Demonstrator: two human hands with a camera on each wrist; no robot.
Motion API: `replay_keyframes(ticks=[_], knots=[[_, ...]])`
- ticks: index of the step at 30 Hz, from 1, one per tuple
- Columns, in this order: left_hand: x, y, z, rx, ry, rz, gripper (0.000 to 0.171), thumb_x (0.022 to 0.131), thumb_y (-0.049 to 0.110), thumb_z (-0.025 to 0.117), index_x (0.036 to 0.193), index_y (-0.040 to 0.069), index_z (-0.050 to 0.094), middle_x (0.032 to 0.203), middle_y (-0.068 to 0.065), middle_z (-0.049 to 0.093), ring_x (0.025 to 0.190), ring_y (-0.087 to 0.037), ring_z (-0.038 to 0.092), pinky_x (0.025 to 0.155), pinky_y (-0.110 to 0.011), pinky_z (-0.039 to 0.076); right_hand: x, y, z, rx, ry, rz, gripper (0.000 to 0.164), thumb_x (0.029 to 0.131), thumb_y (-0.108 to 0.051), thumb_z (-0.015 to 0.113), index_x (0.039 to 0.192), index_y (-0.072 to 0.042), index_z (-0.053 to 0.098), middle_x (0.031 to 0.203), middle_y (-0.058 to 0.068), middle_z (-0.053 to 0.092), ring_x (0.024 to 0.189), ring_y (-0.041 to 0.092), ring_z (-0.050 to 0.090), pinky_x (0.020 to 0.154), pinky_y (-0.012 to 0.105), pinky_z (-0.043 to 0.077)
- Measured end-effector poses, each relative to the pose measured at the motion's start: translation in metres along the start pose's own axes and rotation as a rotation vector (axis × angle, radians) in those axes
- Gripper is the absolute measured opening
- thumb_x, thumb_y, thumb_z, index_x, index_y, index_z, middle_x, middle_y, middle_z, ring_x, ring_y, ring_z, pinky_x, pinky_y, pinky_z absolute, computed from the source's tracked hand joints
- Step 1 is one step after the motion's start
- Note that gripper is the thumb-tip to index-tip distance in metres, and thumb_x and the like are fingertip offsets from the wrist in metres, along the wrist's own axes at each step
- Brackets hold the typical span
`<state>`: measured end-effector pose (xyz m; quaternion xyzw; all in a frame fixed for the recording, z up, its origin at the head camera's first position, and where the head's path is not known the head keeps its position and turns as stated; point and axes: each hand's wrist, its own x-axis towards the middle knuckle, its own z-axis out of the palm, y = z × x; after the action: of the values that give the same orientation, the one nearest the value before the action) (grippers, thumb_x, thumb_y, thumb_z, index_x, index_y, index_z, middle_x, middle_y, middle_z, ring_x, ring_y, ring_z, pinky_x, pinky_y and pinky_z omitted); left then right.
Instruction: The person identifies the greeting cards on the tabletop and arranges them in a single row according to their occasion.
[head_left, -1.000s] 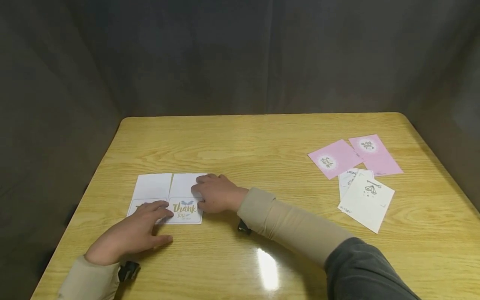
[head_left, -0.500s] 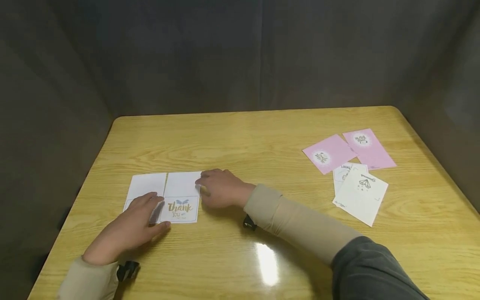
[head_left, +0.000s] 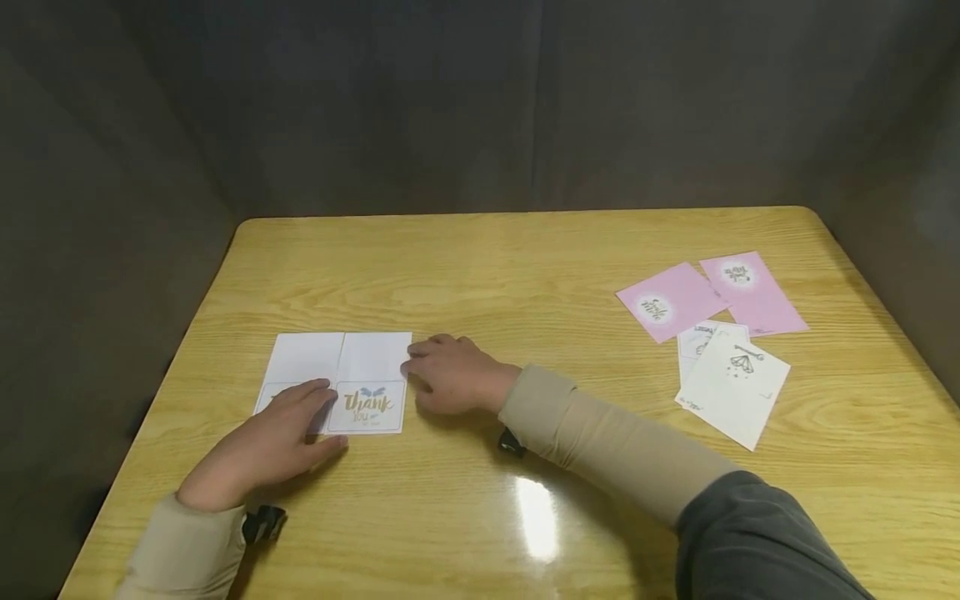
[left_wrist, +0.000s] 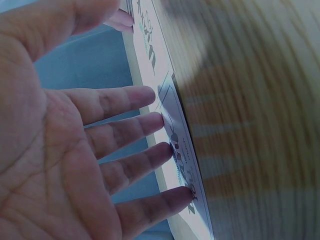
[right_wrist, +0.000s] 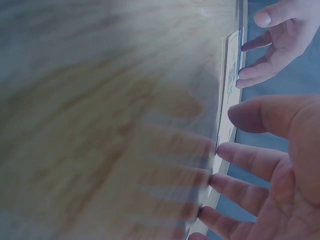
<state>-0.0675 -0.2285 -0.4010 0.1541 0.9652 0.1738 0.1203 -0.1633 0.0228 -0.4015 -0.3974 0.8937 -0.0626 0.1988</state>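
Two white cards lie side by side at the left of the table. The right-hand card (head_left: pixel 375 357) reads "Thank You" in gold under a blue motif, its upper half blank. My left hand (head_left: pixel 273 442) covers the lower part of the left-hand card (head_left: pixel 303 357); in the left wrist view its spread, nearly straight fingertips touch the card. At the right edge of the "Thank You" card is my right hand (head_left: pixel 461 375), fingertips down by that edge and the thumb apart from them. Neither hand grips anything.
Two pink cards (head_left: pixel 671 292) lie at the right of the wooden table (head_left: pixel 480 275). Nearer, a cream card (head_left: pixel 731 400) with a line drawing overlaps another white card (head_left: pixel 693 342). Dark cloth (head_left: pixel 390 108) hangs behind the table.
My right hand has drawn back from on top of the "Thank You" card to its right edge. The gap between the two cards has narrowed. My left hand stays about where it was.
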Motion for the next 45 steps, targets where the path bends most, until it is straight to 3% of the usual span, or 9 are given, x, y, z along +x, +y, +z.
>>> replay_keyframes(ticks=[5,12,16,19,26,33,39,45], knots=[[0.008,0.004,-0.002,-0.005,-0.013,0.035,0.066,0.092,0.031,0.077,0.136,-0.012,0.056,0.146,-0.036,0.047,0.136,-0.055,0.043,0.110,-0.066,0.037,-0.007,0.004,0.000,0.032,0.012,0.024,0.050,0.104,-0.026,0.056,0.153,-0.017,0.052,0.164,0.007,0.037,0.150,0.034,0.031,0.117,0.061,0.031],[0.015,0.018,-0.001,0.020,0.001,0.188,0.060,0.092,0.033,0.078,0.135,-0.005,0.061,0.145,-0.031,0.051,0.134,-0.051,0.047,0.108,-0.065,0.039,-0.018,0.011,-0.005,0.071,0.024,0.072,0.052,0.104,-0.029,0.057,0.154,-0.017,0.050,0.163,0.009,0.038,0.150,0.034,0.032,0.118,0.062,0.029],[0.018,0.026,-0.002,0.036,-0.030,0.227,0.057,0.092,0.035,0.077,0.134,-0.001,0.063,0.145,-0.028,0.052,0.135,-0.048,0.047,0.109,-0.064,0.039,-0.025,0.016,-0.008,0.080,0.035,0.109,0.052,0.105,-0.030,0.056,0.155,-0.017,0.050,0.163,0.010,0.038,0.150,0.035,0.032,0.119,0.061,0.028],[0.019,0.027,-0.002,0.044,-0.044,0.227,0.056,0.092,0.036,0.078,0.132,-0.001,0.065,0.144,-0.027,0.054,0.134,-0.047,0.048,0.109,-0.063,0.040,-0.032,0.021,-0.011,0.083,0.050,0.127,0.051,0.105,-0.030,0.055,0.154,-0.016,0.050,0.162,0.012,0.039,0.149,0.035,0.034,0.118,0.061,0.030],[0.004,0.017,0.004,0.026,-0.079,0.151,0.061,0.091,0.041,0.078,0.131,-0.003,0.065,0.145,-0.030,0.050,0.134,-0.051,0.046,0.106,-0.065,0.041,-0.047,0.037,-0.018,0.108,0.081,0.097,0.049,0.104,-0.028,0.055,0.151,-0.012,0.053,0.157,0.015,0.045,0.147,0.034,0.039,0.114,0.060,0.035],[-0.014,0.004,0.001,0.033,-0.019,0.126,0.061,0.089,0.039,0.080,0.129,-0.004,0.065,0.142,-0.029,0.052,0.130,-0.051,0.047,0.102,-0.065,0.044,-0.068,0.062,-0.031,0.192,0.173,0.084,0.048,0.102,-0.022,0.054,0.147,-0.006,0.056,0.149,0.017,0.053,0.140,0.036,0.046,0.113,0.057,0.038],[-0.017,0.000,-0.001,0.035,-0.016,0.127,0.058,0.089,0.041,0.080,0.127,-0.001,0.066,0.139,-0.026,0.054,0.127,-0.050,0.050,0.100,-0.065,0.045,-0.086,0.086,-0.040,0.216,0.224,0.142,0.048,0.101,-0.022,0.056,0.146,-0.003,0.057,0.145,0.020,0.055,0.135,0.037,0.051,0.112,0.050,0.041],[-0.017,-0.001,-0.001,0.023,-0.015,0.138,0.057,0.089,0.039,0.080,0.127,-0.002,0.068,0.140,-0.027,0.054,0.128,-0.050,0.050,0.101,-0.065,0.045,-0.103,0.115,-0.046,0.239,0.246,0.243,0.050,0.102,-0.023,0.058,0.148,-0.002,0.054,0.147,0.025,0.052,0.131,0.041,0.053,0.110,0.054,0.042]])
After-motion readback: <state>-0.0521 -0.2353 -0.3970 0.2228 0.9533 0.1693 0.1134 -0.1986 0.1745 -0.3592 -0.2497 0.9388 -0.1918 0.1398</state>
